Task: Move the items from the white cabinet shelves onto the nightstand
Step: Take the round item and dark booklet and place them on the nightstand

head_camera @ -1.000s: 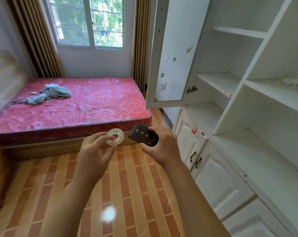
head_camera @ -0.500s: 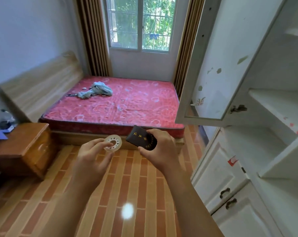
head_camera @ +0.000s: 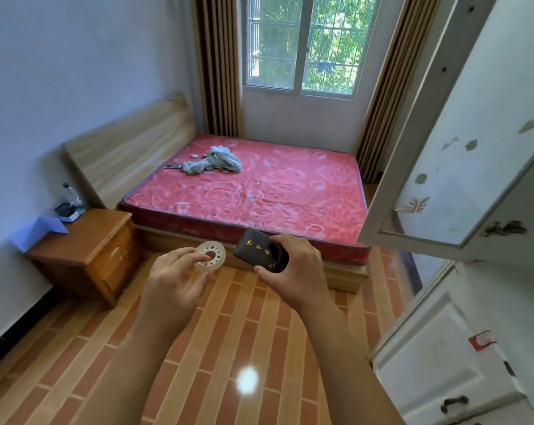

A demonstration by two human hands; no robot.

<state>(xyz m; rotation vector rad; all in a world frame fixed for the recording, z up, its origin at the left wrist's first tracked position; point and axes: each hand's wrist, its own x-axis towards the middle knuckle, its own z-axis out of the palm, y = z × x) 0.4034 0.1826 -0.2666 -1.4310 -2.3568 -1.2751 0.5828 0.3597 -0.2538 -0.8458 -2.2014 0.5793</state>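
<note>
Two items in hand, both held in the air over the brick-pattern floor (head_camera: pixel 222 348), near the foot of the bed. Left hand (head_camera: pixel 170 286) pinches a translucent tape roll (head_camera: pixel 211 257) at its near-left edge, fingers curled around the rim; the roll is a pale ring with an open core and small marks round its face, tilted toward the camera. Right hand (head_camera: pixel 296 271) grips a small dark booklet (head_camera: pixel 259 250) with gold characters on the cover, thumb on its near edge and fingers wrapped over the right end; the booklet's far-left corner sticks out past the grip. Roll and booklet are just beside each other, not touching.

White cabinet (head_camera: pixel 443 357) on the right, lower doors closed, one upper door (head_camera: pixel 462 133) swung open into the room on the right. Wooden nightstand (head_camera: pixel 87 253) sits left, well apart from both hands, already carrying a blue paper (head_camera: pixel 41 228), a small dark box (head_camera: pixel 65 211) and a bottle (head_camera: pixel 71 191) at its far edge. Floor between hands and nightstand is open. Farther: red mattress (head_camera: pixel 259 191) with a crumpled grey cloth (head_camera: pixel 213 159), wooden headboard left, window (head_camera: pixel 302 44) with brown curtains far.
</note>
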